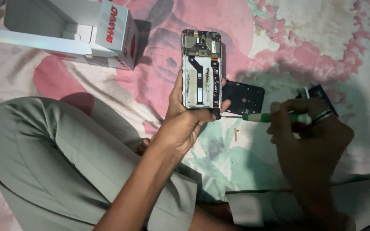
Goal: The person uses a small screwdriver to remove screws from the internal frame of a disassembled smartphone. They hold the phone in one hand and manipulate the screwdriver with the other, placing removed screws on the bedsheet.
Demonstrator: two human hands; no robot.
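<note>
**Driver tip could slip at phone's bottom corner**

Right hand (311,137) clenched around green screwdriver (275,116); left hand (183,124) grasps opened phone (201,70) over the bedsheet's (322,38) middle. Slip risk: gouged board, screw lost in fabric. Black back cover (245,97) beyond, white box (78,30) far-left corner.

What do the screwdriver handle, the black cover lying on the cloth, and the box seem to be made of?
The screwdriver handle, held in the right hand, looks like green plastic, smooth with a slight shine. The black cover looks like matte plastic, thin and moulded with cut-outs. The box seems to be white cardboard: folded flaps, sharp creases and a glossy printed side.
</note>
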